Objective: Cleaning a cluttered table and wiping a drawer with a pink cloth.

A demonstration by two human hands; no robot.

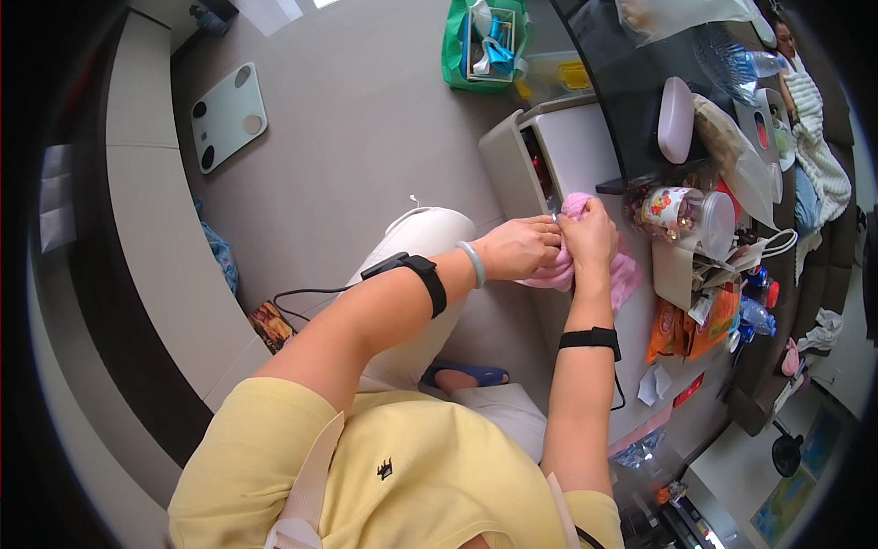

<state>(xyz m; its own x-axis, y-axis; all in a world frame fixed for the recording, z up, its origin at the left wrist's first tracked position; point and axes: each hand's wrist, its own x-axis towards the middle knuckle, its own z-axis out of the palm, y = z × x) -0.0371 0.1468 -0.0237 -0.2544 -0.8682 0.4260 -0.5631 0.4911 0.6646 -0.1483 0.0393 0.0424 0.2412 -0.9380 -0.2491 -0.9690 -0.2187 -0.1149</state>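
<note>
Both hands meet at a pink cloth beside the corner of a white cabinet with a partly open drawer. My right hand grips a bunched part of the cloth, its thumb towards the other hand. My left hand, below a pale bangle, reaches to the cloth and a small shiny piece at the drawer's edge; its fingertips are partly hidden, so its hold cannot be told. Part of the cloth hangs over the white surface under my right wrist.
Right of my hands stand a clear plastic jar, a beige box and orange snack packets. A pink case lies on the black tabletop. A green bag and a bathroom scale are on the floor. A person lies on the sofa.
</note>
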